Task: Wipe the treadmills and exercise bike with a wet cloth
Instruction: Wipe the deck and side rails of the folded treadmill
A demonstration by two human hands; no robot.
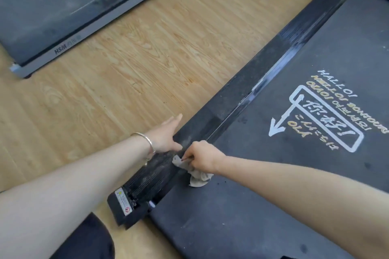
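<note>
Head cam: right hand (203,156) has its grip clamped on a crumpled grey cloth (196,175), pressing it onto the dusty side rail (237,99) of the near treadmill (294,174). Left hand (166,136) lies flat on that rail's outer edge, fingers straight, bangle (145,140) on the wrist. Second treadmill (52,10) sits well apart across the wood floor (126,59).

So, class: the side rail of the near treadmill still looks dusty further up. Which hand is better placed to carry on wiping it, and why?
The right hand. It already grips the cloth against the side rail, so it could slide on up. The left hand rests open on the rail's outer edge and holds no cloth.
</note>
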